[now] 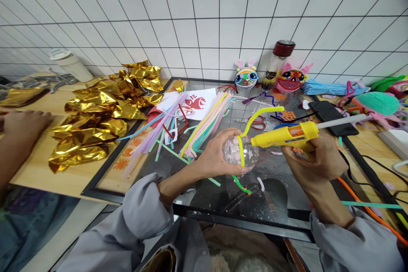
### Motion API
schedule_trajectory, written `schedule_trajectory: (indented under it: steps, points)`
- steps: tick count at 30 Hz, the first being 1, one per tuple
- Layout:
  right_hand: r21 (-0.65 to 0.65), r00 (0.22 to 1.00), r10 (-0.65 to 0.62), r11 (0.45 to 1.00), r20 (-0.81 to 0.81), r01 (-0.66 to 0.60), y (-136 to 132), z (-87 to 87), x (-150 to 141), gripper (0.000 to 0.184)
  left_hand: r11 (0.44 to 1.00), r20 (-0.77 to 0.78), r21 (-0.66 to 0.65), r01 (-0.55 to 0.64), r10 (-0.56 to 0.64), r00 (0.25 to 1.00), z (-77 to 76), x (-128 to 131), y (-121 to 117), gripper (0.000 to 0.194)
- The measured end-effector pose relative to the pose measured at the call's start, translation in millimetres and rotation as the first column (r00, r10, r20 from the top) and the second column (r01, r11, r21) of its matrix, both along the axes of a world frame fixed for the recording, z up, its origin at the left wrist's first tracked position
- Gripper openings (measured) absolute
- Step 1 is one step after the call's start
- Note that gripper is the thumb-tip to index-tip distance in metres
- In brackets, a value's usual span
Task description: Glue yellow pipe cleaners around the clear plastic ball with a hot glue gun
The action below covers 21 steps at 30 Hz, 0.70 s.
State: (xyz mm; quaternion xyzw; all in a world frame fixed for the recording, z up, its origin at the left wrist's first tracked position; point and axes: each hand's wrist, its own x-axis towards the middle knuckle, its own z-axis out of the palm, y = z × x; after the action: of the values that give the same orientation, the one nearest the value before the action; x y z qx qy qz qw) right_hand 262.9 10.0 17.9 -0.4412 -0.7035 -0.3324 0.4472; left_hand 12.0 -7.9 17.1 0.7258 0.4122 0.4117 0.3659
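My left hand point(218, 153) is closed around a clear plastic ball point(250, 154) over the middle of the dark tabletop. A yellow pipe cleaner point(259, 115) runs down the ball's face, and its free end curves up to the right. In my right hand point(318, 157) is a yellow hot glue gun point(287, 134), gripped by its handle. Its nozzle points left, close to the ball and the strip; whether it touches I cannot tell. A white glue stick point(344, 121) sticks out of the gun's back end.
Pastel pipe cleaners point(207, 123), red-handled scissors point(256, 123) and printed paper point(199, 102) lie behind my hands. Gold foil point(95, 114) spreads left, near another person's hand point(27, 121). Two decorated heads point(246, 77) and a glass bottle point(277, 63) stand at the wall; a phone point(333, 117) lies right.
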Motion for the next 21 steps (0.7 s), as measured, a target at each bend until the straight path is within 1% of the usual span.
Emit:
schedule_trajectory:
  steps: [4, 8, 16, 18, 21]
  points:
    - [0.031, 0.999, 0.036, 0.999, 0.023, -0.037, -0.6, 2.6, -1.8, 0.025, 1.000, -0.009, -0.013, 0.002, -0.003, 1.000, -0.3, -0.5, -0.1, 0.084]
    - [0.076, 0.999, 0.012, 0.997, 0.031, -0.015, -0.4, 4.7, -3.9, 0.029, 0.999, -0.008, -0.005, 0.043, -0.043, 0.999, -0.7, -0.2, -0.6, 0.084]
    - [0.103, 1.000, 0.008, 0.995, 0.026, -0.011, 1.6, 2.4, -3.1, 0.026, 0.997, -0.017, 0.025, 0.067, -0.066, 0.998, -0.4, -0.1, -0.9, 0.082]
    - [0.101, 0.999, 0.025, 0.995, 0.024, -0.027, 2.0, 3.1, -2.9, 0.028, 0.997, -0.014, 0.030, 0.067, -0.067, 0.998, -1.1, -0.2, -0.8, 0.082]
    - [0.133, 0.997, 0.061, 0.989, 0.042, -0.066, 3.1, 4.9, -2.0, 0.031, 0.998, -0.014, 0.026, 0.056, -0.055, 0.998, -2.0, -0.3, -0.7, 0.083]
